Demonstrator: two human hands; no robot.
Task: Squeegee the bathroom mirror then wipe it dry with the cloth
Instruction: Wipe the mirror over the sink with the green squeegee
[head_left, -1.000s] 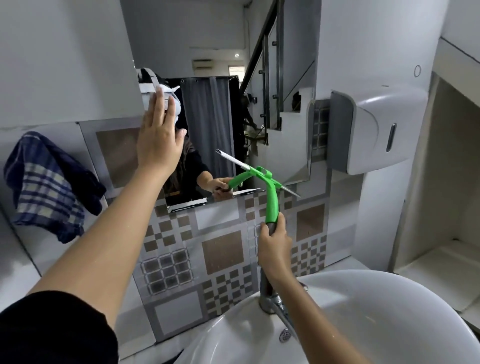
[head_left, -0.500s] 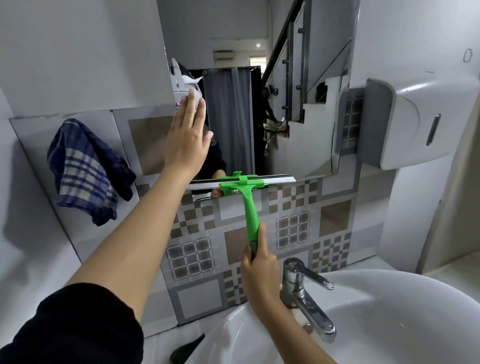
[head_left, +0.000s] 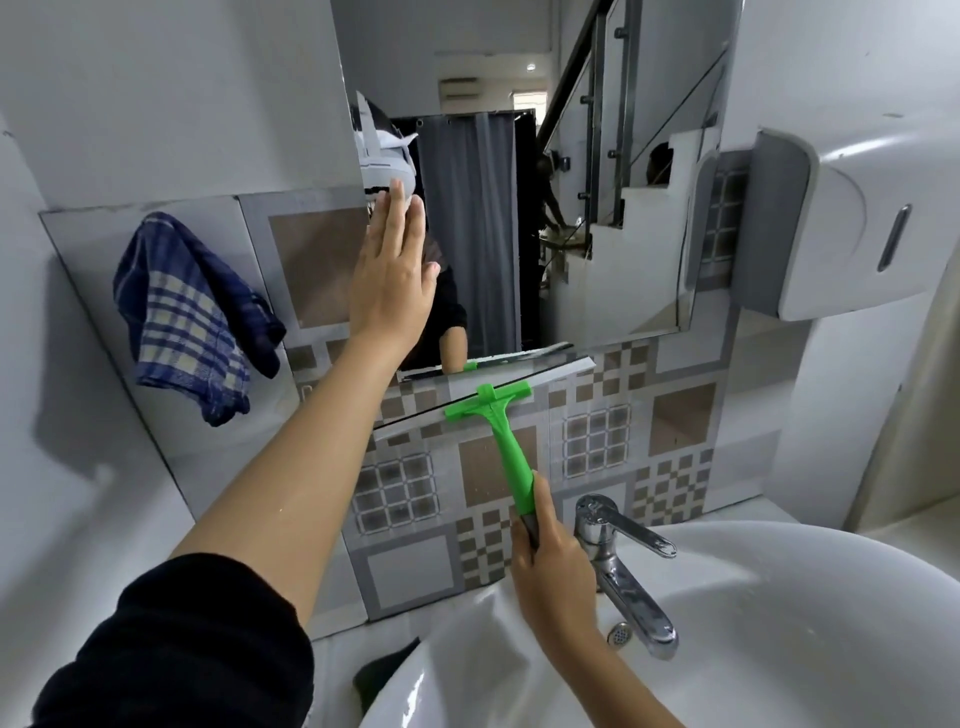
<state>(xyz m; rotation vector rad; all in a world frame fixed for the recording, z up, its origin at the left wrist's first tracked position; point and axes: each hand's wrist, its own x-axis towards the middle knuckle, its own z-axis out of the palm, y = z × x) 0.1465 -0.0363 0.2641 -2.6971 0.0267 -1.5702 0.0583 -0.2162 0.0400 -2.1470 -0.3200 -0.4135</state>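
Observation:
The mirror (head_left: 597, 218) hangs on the wall above the basin. My left hand (head_left: 392, 275) lies flat with fingers together against the mirror's left edge. My right hand (head_left: 553, 566) grips the handle of the green squeegee (head_left: 501, 431). Its blade sits tilted on the patterned tiles just under the mirror's bottom edge. A blue checked cloth (head_left: 189, 317) hangs on the wall to the left of the mirror, apart from both hands.
A white basin (head_left: 753, 623) with a chrome tap (head_left: 621, 561) is below my right hand. A white and grey dispenser (head_left: 841, 223) juts from the wall at the right of the mirror. Patterned wall tiles (head_left: 680, 431) run behind the tap.
The squeegee blade turned flat to the wall, then slid down off the mirror's bottom edge onto the tiles. My left hand stayed on the mirror. The view shifted left.

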